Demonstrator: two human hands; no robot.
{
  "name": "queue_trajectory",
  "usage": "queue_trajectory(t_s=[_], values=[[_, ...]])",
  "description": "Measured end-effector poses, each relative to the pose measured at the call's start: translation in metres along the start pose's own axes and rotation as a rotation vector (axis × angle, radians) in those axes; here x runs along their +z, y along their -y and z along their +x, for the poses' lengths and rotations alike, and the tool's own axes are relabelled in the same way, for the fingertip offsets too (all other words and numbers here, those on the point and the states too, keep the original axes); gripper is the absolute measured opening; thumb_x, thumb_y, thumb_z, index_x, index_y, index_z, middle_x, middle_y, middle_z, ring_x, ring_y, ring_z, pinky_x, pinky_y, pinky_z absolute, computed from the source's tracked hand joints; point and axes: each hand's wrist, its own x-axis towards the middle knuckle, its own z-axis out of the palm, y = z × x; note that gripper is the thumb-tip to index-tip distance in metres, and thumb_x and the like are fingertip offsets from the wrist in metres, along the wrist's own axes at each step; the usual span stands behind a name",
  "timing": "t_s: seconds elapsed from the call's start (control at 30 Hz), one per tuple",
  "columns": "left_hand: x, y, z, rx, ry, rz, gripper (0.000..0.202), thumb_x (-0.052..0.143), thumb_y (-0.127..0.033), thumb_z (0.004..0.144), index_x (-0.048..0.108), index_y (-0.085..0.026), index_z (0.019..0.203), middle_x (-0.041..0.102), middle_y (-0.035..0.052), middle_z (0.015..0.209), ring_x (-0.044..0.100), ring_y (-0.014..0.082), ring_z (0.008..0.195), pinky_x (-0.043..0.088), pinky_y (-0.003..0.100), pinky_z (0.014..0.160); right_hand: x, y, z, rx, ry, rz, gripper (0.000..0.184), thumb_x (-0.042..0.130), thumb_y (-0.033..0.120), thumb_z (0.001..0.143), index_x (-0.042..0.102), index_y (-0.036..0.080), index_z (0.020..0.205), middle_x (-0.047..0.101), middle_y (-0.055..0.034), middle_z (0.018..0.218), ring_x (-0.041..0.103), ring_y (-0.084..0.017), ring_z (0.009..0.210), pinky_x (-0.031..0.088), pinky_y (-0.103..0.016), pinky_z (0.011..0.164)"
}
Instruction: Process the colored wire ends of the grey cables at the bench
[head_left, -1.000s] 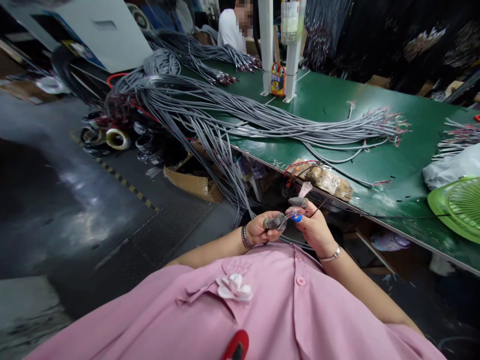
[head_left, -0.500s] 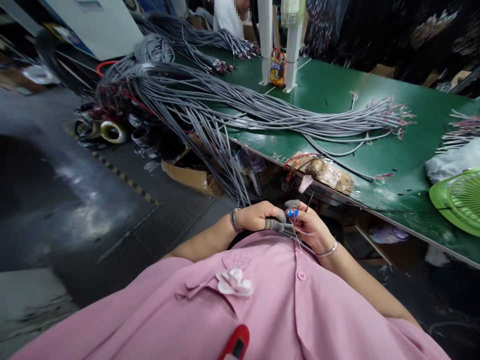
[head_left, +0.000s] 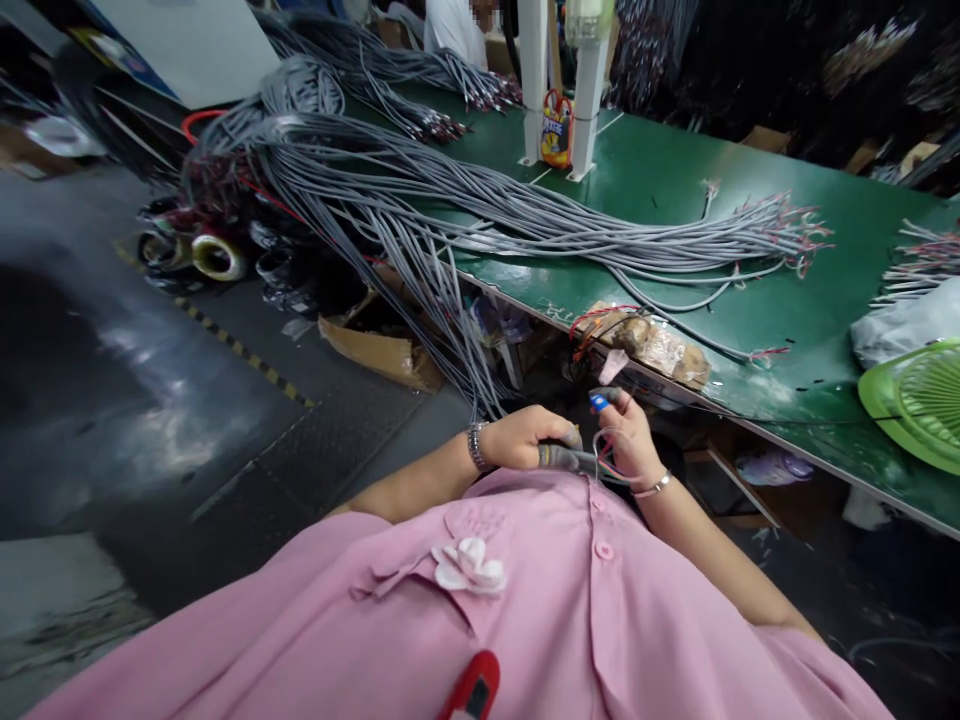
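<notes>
My left hand (head_left: 529,440) is closed around the end of a grey cable (head_left: 589,462), just in front of the pink shirt. Grey finger covers sit on its thumb and forefinger. Thin red and white wires (head_left: 604,446) fan and loop out of the cable end towards my right hand (head_left: 628,438). That hand is raised slightly higher, its fingers curled together, with blue tape (head_left: 598,402) round one finger and a grey cover on another. Whatever lies between its fingertips is too small to tell.
A long bundle of grey cables (head_left: 480,205) lies across the green table (head_left: 675,165) and hangs over its near edge. A taped cardboard block (head_left: 660,350) sits at that edge, a green basket (head_left: 919,400) at right. A person in white (head_left: 455,35) is at the back.
My right hand has moved up and slightly right, away from my left hand. The loose wires now show in a loop between them. My left hand keeps its hold on the cable.
</notes>
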Motion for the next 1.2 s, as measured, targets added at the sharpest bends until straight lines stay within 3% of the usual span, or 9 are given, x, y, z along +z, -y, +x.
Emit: queue_trajectory(t_s=[0.13,0.23,0.4,0.53,0.63,0.73,0.9,1.07,1.2], values=[[-0.010,0.008,-0.012,-0.043,-0.172,0.044,0.024,0.061,-0.035,0.090,0.071,-0.013,0.092,0.070,0.0091,0.082,0.063,0.0142,0.071,0.048,0.021,0.068,-0.022,0.016,-0.014,0.010,-0.038,0.127,0.028,0.066,0.047,0.083,0.059,0.021,0.087,0.057,0.0046,0.063,0.024,-0.005,0.041,0.017,-0.021,0.038],[-0.012,0.015,-0.019,-0.050,-0.223,0.089,0.024,0.059,-0.034,0.091,0.069,-0.012,0.092,0.070,0.0077,0.081,0.062,0.0130,0.071,0.047,0.020,0.068,-0.022,0.030,-0.029,-0.075,0.035,0.091,0.034,0.057,0.053,0.089,0.061,0.021,0.099,0.067,-0.0026,0.078,0.038,-0.008,0.047,0.026,-0.021,0.040],[-0.006,0.018,-0.016,-0.061,-0.206,0.159,0.027,0.056,-0.036,0.093,0.068,-0.011,0.092,0.069,0.0069,0.081,0.061,0.0122,0.072,0.046,0.020,0.069,0.001,0.045,-0.039,-0.020,0.200,0.063,0.040,0.082,0.037,0.072,0.062,0.021,0.103,0.072,-0.0048,0.092,0.063,-0.015,0.076,0.049,-0.023,0.061],[0.003,0.019,-0.012,-0.106,-0.251,0.112,0.030,0.057,-0.039,0.092,0.067,-0.011,0.088,0.067,0.0053,0.078,0.058,0.0116,0.070,0.045,0.020,0.067,0.012,0.044,-0.035,0.094,0.152,0.231,0.043,0.084,0.025,0.067,0.062,0.021,0.103,0.070,-0.0002,0.083,0.062,-0.010,0.066,0.040,-0.017,0.049],[0.015,0.024,-0.012,-0.182,-0.345,-0.067,0.033,0.061,-0.044,0.088,0.065,-0.011,0.086,0.064,0.0041,0.075,0.056,0.0109,0.066,0.045,0.021,0.063,0.013,0.044,-0.033,0.130,0.066,0.300,0.040,0.083,0.023,0.066,0.062,0.021,0.100,0.067,0.0016,0.079,0.058,-0.009,0.060,0.030,-0.016,0.041],[0.027,0.027,-0.011,-0.265,-0.457,-0.292,0.037,0.065,-0.048,0.085,0.060,-0.011,0.083,0.059,0.0009,0.069,0.052,0.0087,0.059,0.043,0.020,0.057,0.012,0.045,-0.035,0.091,-0.004,0.299,0.037,0.081,0.023,0.068,0.061,0.020,0.099,0.065,0.0030,0.078,0.050,-0.006,0.053,0.028,-0.016,0.040],[0.033,0.020,-0.004,-0.340,-0.574,-0.474,0.039,0.071,-0.048,0.079,0.058,-0.011,0.079,0.048,-0.0065,0.056,0.037,0.0030,0.045,0.034,0.016,0.046,0.007,0.050,-0.050,-0.303,-0.006,-0.055,0.032,0.073,0.022,0.079,0.059,0.024,0.107,0.069,0.0000,0.083,0.061,-0.012,0.065,0.046,-0.023,0.056],[0.029,0.015,0.001,-0.362,-0.563,-0.599,0.042,0.076,-0.049,0.074,0.059,-0.011,0.077,0.044,-0.0082,0.051,0.031,0.0017,0.040,0.026,0.016,0.040,0.002,0.054,-0.057,-0.881,0.235,-0.776,0.022,0.060,0.007,0.081,0.066,0.021,0.096,0.071,-0.0064,0.087,0.063,-0.019,0.076,0.050,-0.033,0.069],[0.022,0.030,-0.004,-0.371,-0.499,-0.676,0.040,0.079,-0.045,0.071,0.062,-0.009,0.076,0.044,-0.0078,0.048,0.030,0.0009,0.036,0.020,0.015,0.036,-0.004,0.062,-0.059,-1.002,0.361,-0.884,0.024,0.056,0.008,0.083,0.067,0.019,0.102,0.071,-0.0083,0.086,0.062,-0.019,0.073,0.049,-0.032,0.065]])
